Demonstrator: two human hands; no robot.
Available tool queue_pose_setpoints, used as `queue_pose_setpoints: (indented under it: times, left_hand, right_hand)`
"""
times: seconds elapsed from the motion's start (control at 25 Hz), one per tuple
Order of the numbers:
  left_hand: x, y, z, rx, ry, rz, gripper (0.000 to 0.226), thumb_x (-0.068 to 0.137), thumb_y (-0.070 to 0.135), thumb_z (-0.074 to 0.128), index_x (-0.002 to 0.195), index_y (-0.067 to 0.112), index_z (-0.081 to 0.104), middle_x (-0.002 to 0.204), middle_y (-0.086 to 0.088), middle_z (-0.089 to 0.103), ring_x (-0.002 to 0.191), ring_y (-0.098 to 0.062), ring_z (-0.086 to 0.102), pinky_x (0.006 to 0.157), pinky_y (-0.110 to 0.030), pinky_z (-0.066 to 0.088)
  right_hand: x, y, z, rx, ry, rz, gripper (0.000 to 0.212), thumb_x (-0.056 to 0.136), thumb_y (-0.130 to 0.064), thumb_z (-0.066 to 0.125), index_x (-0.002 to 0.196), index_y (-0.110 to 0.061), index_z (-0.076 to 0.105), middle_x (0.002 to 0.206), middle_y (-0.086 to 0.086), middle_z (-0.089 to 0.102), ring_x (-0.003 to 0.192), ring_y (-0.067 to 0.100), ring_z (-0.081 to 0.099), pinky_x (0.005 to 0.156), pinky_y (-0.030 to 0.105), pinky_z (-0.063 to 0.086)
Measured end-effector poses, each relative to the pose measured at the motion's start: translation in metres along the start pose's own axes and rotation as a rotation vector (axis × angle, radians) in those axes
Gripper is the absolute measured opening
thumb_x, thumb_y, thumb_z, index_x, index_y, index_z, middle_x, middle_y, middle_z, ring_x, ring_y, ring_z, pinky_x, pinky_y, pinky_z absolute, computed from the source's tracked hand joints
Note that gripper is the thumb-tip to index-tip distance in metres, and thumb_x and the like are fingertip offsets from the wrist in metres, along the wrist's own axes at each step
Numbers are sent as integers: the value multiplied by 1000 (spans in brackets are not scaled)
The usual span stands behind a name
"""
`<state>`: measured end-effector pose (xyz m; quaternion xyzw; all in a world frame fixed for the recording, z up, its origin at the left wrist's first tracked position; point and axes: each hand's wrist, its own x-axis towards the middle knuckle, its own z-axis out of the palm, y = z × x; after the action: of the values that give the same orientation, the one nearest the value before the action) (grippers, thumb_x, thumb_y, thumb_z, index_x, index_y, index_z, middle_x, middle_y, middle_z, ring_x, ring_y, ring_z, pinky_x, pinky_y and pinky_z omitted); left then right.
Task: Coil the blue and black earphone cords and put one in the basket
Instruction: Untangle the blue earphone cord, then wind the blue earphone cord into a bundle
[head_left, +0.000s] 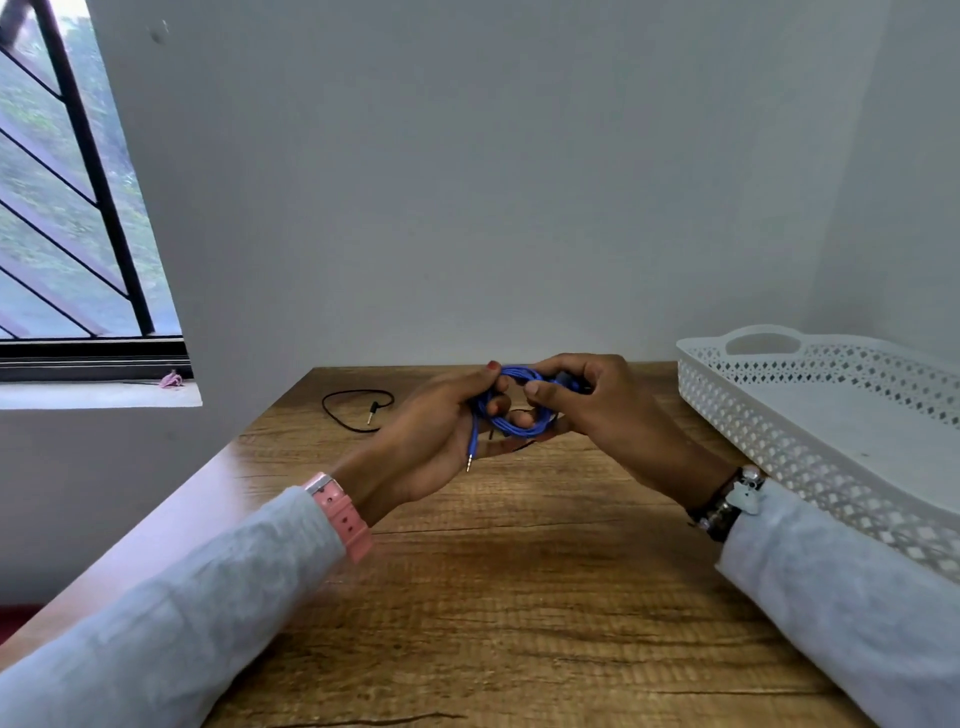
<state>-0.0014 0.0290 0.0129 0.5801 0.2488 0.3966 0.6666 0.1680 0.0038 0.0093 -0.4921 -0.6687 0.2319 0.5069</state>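
Observation:
The blue earphone cord is wound in loops between my two hands, above the middle of the wooden table. My left hand holds the coil from the left, and its plug end hangs down by the palm. My right hand pinches the coil from the right with curled fingers. The black earphone cord lies loose on the table behind my left hand, its plug showing. The white perforated basket stands at the table's right side.
A grey wall runs along the far edge of the table. A barred window with a sill is at the left, with a small pink object on the sill.

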Motion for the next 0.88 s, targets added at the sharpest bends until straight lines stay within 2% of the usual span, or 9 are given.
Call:
queue_pose_setpoints:
  times: [0.12,0.2,0.28,0.36,0.44,0.52,0.6,0.76,0.88]
  left_hand:
    - [0,-1,1,44,14,25,33,101,25,33,75,11,48,60,1,43,65,-15,59,77,-37,54]
    - [-1,-1,2,107,35,54,34,101,24,31,74,10,46,61,-1,40,63,-16,56,74,-33,51]
    - [-1,-3,2,189,63,76,34,101,22,30,74,10,45,60,-1,39,62,-17,56,69,-29,48]
    - [1,-5,0,269,70,90,34,101,22,29,74,11,45,59,0,39,62,-18,59,69,-30,46]
    - [3,-9,-3,339,64,106,35,102,22,28,75,10,47,56,3,42,61,-17,61,72,-32,44]
    - [4,-10,-4,409,65,125,35,102,23,28,76,10,47,54,6,44,61,-17,61,72,-31,44]
    - [3,-10,-4,475,73,133,34,102,24,28,77,10,46,53,8,44,60,-15,60,72,-28,44]
    - [0,-8,-3,546,68,129,33,102,23,28,78,10,46,58,3,42,60,-15,58,73,-28,45]
    - [-1,-7,-3,557,47,126,32,102,22,28,78,10,46,58,3,43,61,-16,58,71,-25,46]
  right_hand:
    - [0,-1,-6,20,-141,20,21,87,-20,63,107,-13,68,99,18,70,91,27,70,81,44,58]
    - [0,-4,-13,82,-324,161,27,86,-27,62,111,-17,66,107,12,70,97,24,69,85,39,57]
    - [1,-7,-24,73,-390,295,33,84,-39,61,112,-21,65,112,7,68,99,24,67,85,39,54]
    - [5,-10,-38,-116,-266,303,28,87,-38,59,106,-18,66,101,8,68,86,21,69,75,35,57]
    - [8,-13,-55,-508,-195,285,19,87,-28,63,95,-11,68,83,8,69,68,18,68,58,27,56]
    - [7,-15,-67,-775,-237,352,17,84,-23,68,88,-6,69,77,11,70,65,22,68,50,24,52]
    - [4,-17,-69,-871,-292,438,15,84,-17,68,86,-3,69,76,13,70,64,22,66,47,23,51]
    - [3,-7,-60,-964,-375,512,13,86,0,58,94,0,67,91,18,70,71,24,67,63,31,57]
    - [4,4,-55,-1078,-459,481,15,79,2,65,93,-1,69,90,16,72,76,25,72,71,37,61]
